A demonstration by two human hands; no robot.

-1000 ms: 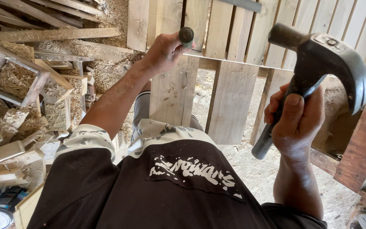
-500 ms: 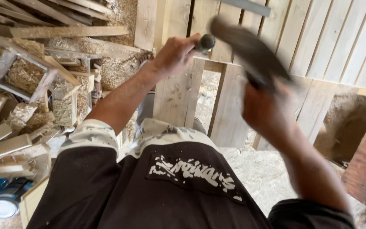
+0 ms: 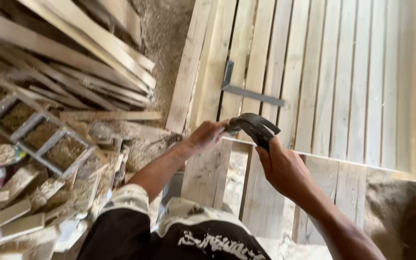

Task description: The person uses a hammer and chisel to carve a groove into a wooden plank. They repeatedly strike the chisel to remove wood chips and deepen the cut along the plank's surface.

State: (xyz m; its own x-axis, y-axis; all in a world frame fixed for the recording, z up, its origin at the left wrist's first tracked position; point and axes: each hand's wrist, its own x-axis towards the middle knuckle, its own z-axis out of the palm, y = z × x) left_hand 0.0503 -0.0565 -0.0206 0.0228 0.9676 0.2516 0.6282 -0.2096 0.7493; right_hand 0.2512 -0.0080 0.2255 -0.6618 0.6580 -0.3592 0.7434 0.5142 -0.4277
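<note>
Where it was raised, the hammer (image 3: pixel 255 127) now meets the left hand (image 3: pixel 208 136).

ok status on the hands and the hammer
Right hand gripping hammer, head down at plank top edge. Left hand pinching something small under the head, hidden. Wooden panel upright, nothing blocking.

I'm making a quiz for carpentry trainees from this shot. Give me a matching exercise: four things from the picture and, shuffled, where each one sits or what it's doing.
Things:
1. hammer
2. left hand
3. metal bracket
4. loose planks

Places or states:
A. piled at upper left
B. gripped in the right hand
C. lying on the slatted panel
D. at the hammer's head, on the board edge

Pairs: 1-B, 2-D, 3-C, 4-A
</note>
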